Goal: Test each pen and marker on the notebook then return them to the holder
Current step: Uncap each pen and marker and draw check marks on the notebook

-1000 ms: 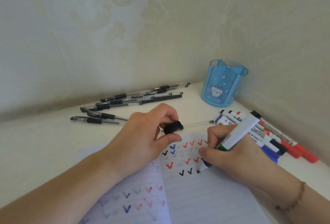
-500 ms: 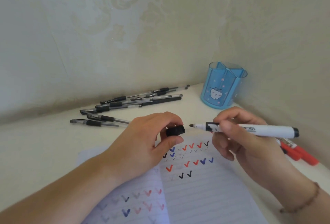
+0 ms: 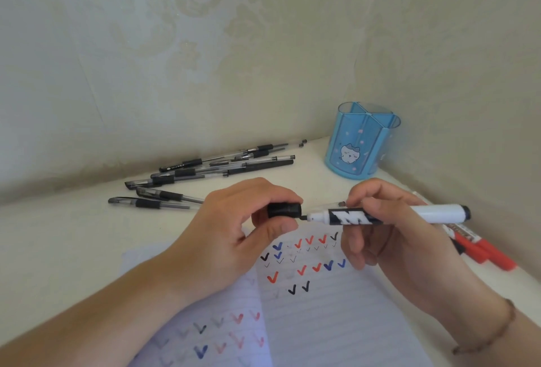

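Note:
My left hand [image 3: 237, 229] pinches a black marker cap [image 3: 284, 210] above the notebook. My right hand [image 3: 389, 237] grips a white marker with a black label [image 3: 389, 215], held level, its tip just at the cap's mouth. The open lined notebook [image 3: 322, 322] lies below both hands, covered with red, blue and black tick marks. The blue pen holder [image 3: 361, 144] with a cat picture stands at the back right corner, with nothing visible inside it.
Several black gel pens [image 3: 205, 174] lie on the white table at the back left. Red-capped markers [image 3: 483, 252] lie at the right, partly hidden by my right hand. Walls close the table in behind and to the right.
My right hand lifted the marker off the page, turned it level and brought its tip to the cap in my left hand. A new black tick stands on the page.

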Available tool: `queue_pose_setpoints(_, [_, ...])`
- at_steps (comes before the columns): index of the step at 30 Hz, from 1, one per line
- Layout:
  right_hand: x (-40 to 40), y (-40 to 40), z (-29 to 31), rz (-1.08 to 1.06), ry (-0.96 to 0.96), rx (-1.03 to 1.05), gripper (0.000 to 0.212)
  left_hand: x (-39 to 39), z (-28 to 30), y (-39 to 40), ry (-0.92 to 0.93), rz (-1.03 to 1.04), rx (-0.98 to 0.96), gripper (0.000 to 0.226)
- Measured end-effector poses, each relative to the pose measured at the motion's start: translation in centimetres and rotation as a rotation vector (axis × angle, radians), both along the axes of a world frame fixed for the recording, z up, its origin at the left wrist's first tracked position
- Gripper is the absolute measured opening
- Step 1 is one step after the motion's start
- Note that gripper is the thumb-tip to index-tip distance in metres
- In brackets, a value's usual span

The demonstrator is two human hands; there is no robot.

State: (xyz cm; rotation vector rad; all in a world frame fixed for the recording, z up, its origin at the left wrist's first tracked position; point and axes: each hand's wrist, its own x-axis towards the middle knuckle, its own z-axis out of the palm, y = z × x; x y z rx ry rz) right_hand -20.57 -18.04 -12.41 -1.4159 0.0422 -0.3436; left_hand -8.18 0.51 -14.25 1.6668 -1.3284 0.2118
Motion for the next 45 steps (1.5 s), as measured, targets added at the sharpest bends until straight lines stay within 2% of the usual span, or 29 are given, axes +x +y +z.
queue_pose_setpoints(3, [0.0,-0.3,0.0,0.030,0.010,0.025,0.023,-0.2,0.1,0.0,-0.018,-0.043,-0.004,0.023])
queue_pose_setpoints(7, [0.1,-0.5,-0.2,0.027,0.013,0.043,0.022,-0.2,0.3,0.1,-0.028,-0.058,-0.017,0.022])
queue_pose_setpoints(11, [0.2,-0.5,-0.2,0.037,0.025,0.077,0.036,-0.5,0.4,0.0,-0.036,-0.096,-0.019,0.021])
queue_pose_setpoints(14, [0.2,0.0,-0.3,0.058,0.005,-0.001,0.023,-0.6,0.3,-0.1,-0.043,-0.074,-0.010,0.022])
queue_pose_setpoints(18, [0.2,1.3,-0.5,0.002,-0.027,-0.114,0.042,-0.5,0.2,-0.1,-0.066,-0.055,0.015,0.024])
queue_pose_setpoints(21, [-0.2,2.2,-0.5,-0.028,-0.103,-0.065,0.046,-1.2,0.5,-0.1,0.028,-0.063,-0.038,0.028])
queue_pose_setpoints(24, [-0.4,3.0,-0.6,-0.117,-0.158,-0.008,0.054,-2.6,0.8,-0.3,0.108,-0.097,-0.094,0.020])
queue_pose_setpoints(29, [-0.2,4.3,-1.0,-0.182,-0.331,0.001,0.041,-3.4,0.9,-0.3,0.147,-0.099,-0.115,0.018])
queue_pose_setpoints(32, [0.2,4.5,-1.3,-0.178,-0.365,-0.086,0.039,-3.4,1.1,-0.1,0.164,-0.091,-0.099,0.017])
queue_pose_setpoints(36, [1.5,2.7,-0.8,-0.090,-0.243,-0.252,0.032,-1.6,0.9,-0.1,0.046,-0.035,0.022,0.022])
queue_pose_setpoints(38, [1.8,1.6,-0.6,-0.035,-0.148,-0.283,0.037,-0.5,0.6,0.0,-0.019,0.058,0.077,0.034])
queue_pose_setpoints(40, [1.5,1.0,-0.2,-0.007,-0.054,-0.291,0.041,0.5,0.6,0.2,-0.079,0.122,0.212,0.054])
queue_pose_setpoints(42, [0.9,0.8,0.1,0.019,0.019,-0.350,0.028,1.5,0.7,0.9,-0.139,0.154,0.339,0.063])
queue_pose_setpoints(44, [0.5,1.1,0.7,-0.030,0.080,-0.483,0.011,2.5,1.3,2.0,-0.169,0.218,0.380,0.060])
queue_pose_setpoints(45, [0.3,1.3,0.9,-0.075,0.110,-0.573,0.010,3.1,1.8,2.7,-0.206,0.258,0.395,0.058])
